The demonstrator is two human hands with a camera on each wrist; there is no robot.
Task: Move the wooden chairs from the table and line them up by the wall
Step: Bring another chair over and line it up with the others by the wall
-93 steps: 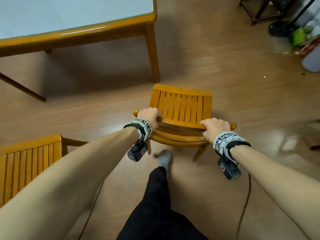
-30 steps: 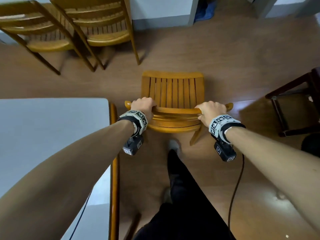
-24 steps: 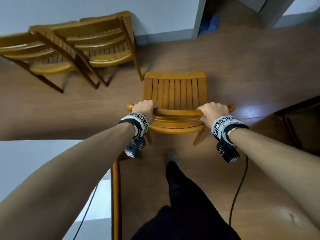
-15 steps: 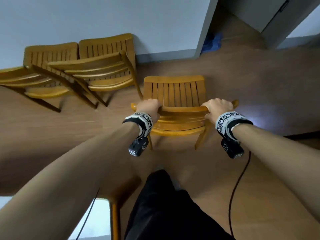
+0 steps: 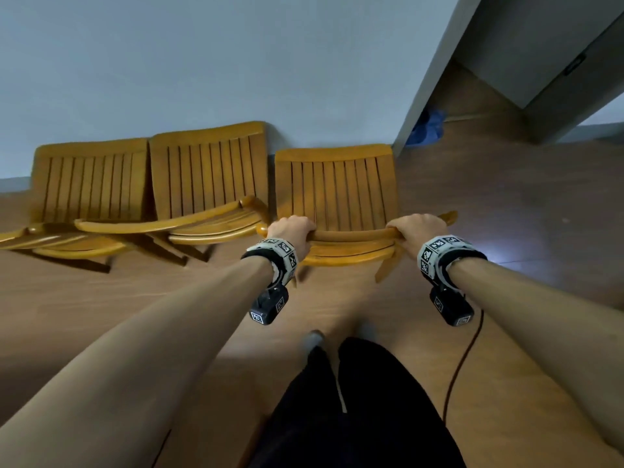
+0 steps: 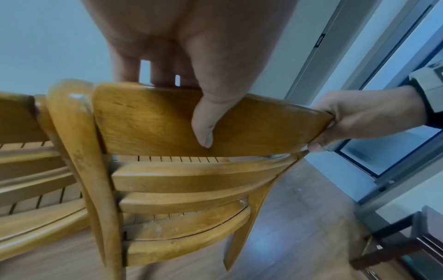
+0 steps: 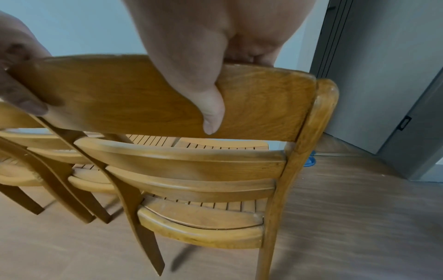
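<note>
A wooden chair [image 5: 336, 187] with a slatted seat faces the pale wall, its seat front close to the skirting. My left hand [image 5: 292, 229] grips the left end of its top back rail [image 6: 167, 121], thumb on the near face. My right hand [image 5: 417, 228] grips the right end of that rail [image 7: 143, 96] the same way. Two matching chairs [image 5: 206, 173] [image 5: 91, 180] stand side by side against the wall to its left, the nearer one almost touching it.
The wall corner [image 5: 429, 79] and a grey door [image 5: 547, 45] lie to the right, with a blue object [image 5: 427, 125] on the floor by the corner. A dark stool [image 6: 395, 246] stands behind on the right. A cable [image 5: 462, 359] trails across the wooden floor near my legs [image 5: 354, 400].
I have carried the chair away from the table and up to the wall, beside the two chairs there. Both hands have kept their grip on the back rail; the table has left the view.
</note>
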